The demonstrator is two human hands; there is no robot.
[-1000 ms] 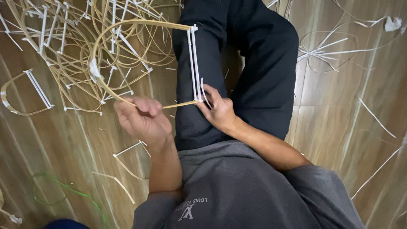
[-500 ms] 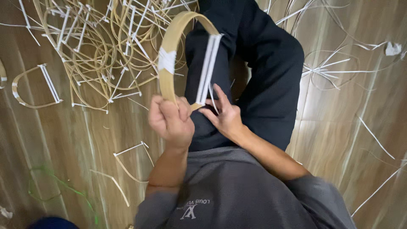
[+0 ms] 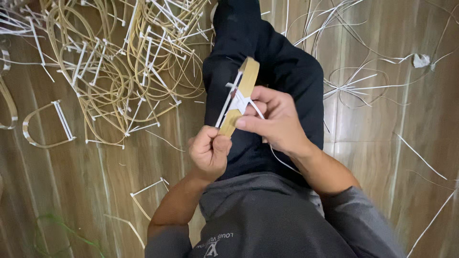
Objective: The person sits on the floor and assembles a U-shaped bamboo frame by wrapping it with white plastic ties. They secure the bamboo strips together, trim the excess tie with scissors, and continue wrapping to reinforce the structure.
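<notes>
Bent tan strip [image 3: 245, 95] held edge-on at centre frame, above a lap in dark trousers [image 3: 282, 62], tilted from lower left up to upper right; white plastic ties [image 3: 237, 98] wrapped around its middle, one white tie running alongside the strip's left edge, a loose end trailing down past the wrist

Left hand [image 3: 209, 152] just below the strip, fingers curled together into a fist around its lower end

Right hand [image 3: 276, 119] to the right of the strip, thumb and forefinger pinched on the lower part of the strip and the white wrapping, other fingers folded behind

Grey shirt [image 3: 267, 220] filling the bottom centre of the frame, both forearms rising out of it toward the strip

Wooden floor [image 3: 392, 157] all around, brown planks running up the frame

Upper left: big tangled heap of tan hoops and white ties [image 3: 124, 62], lying just beside the trouser leg

Left edge: one finished D-shaped tan loop [image 3: 45, 125] with a white bar across its open side, lying apart from the heap; another curved tan piece cut off by the frame edge above it

Lower centre-left: small bent piece with white tie [image 3: 148, 191] on the floor near the left forearm

Lower left corner: thin green strand [image 3: 62, 229] looping on the floor

Right half: loose white strips [image 3: 363, 86] scattered and coiled over the planks, small crumpled white scrap [image 3: 420, 60] near the upper right
</notes>
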